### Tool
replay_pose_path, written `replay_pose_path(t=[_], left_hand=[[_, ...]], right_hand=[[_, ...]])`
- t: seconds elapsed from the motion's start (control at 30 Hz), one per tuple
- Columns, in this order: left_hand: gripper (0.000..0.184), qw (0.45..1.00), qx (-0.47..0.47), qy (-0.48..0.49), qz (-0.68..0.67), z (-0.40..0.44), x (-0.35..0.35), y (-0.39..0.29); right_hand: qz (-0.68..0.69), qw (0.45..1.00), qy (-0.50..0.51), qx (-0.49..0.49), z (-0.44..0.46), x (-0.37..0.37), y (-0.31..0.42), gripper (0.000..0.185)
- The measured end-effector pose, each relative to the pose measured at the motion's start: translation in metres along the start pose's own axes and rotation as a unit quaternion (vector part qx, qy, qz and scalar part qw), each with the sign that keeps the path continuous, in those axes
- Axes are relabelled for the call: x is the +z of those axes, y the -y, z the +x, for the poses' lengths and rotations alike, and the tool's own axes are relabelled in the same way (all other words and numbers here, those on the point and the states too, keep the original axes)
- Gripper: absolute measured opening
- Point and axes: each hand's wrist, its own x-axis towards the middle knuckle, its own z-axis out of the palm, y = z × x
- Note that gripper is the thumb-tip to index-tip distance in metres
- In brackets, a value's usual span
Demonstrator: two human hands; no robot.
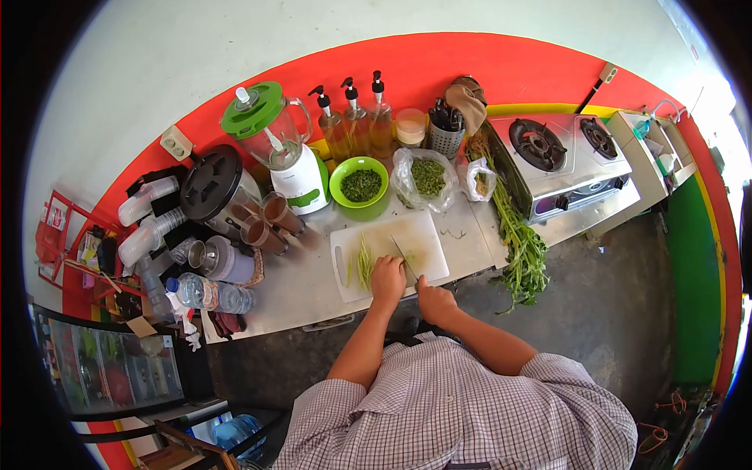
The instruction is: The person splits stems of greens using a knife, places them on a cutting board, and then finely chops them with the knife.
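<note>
A kitchen knife is in my right hand, its fingers wrapped round the handle at the near edge of a white cutting board. The blade points away from me, over the board. Close to the left of the blade, my left hand rests on the board with curled fingers; whatever they press on is hidden beneath them. Thin green stalks lie just left of that hand. Small green bits are scattered to the right of the blade.
Behind the board stand a green bowl of chopped greens, a plastic bag of greens and a blender. Leafy stalks hang over the counter edge beside a gas stove. Cups and bottles crowd the left.
</note>
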Motion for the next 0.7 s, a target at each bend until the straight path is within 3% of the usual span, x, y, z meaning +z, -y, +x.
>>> replay_pose_path(t=[0.17,0.33,0.57,0.7], left_hand=[[0.014,0.999,0.034,0.015,-0.021,0.003,-0.009,0.012],[0.013,0.99,-0.011,0.138,0.018,0.02,-0.02,0.005],[0.01,0.987,-0.037,0.153,0.032,0.021,-0.015,0.002],[0.008,0.993,-0.01,0.099,-0.066,0.001,-0.015,0.011]], right_hand=[[0.02,1.0,0.016,0.001,-0.011,-0.01,0.008,0.044],[0.008,1.0,0.009,0.006,-0.002,0.001,0.004,0.045],[0.021,1.0,0.02,0.0,-0.012,-0.005,0.008,0.05],[0.01,0.999,0.032,0.006,0.001,-0.003,0.003,0.05]])
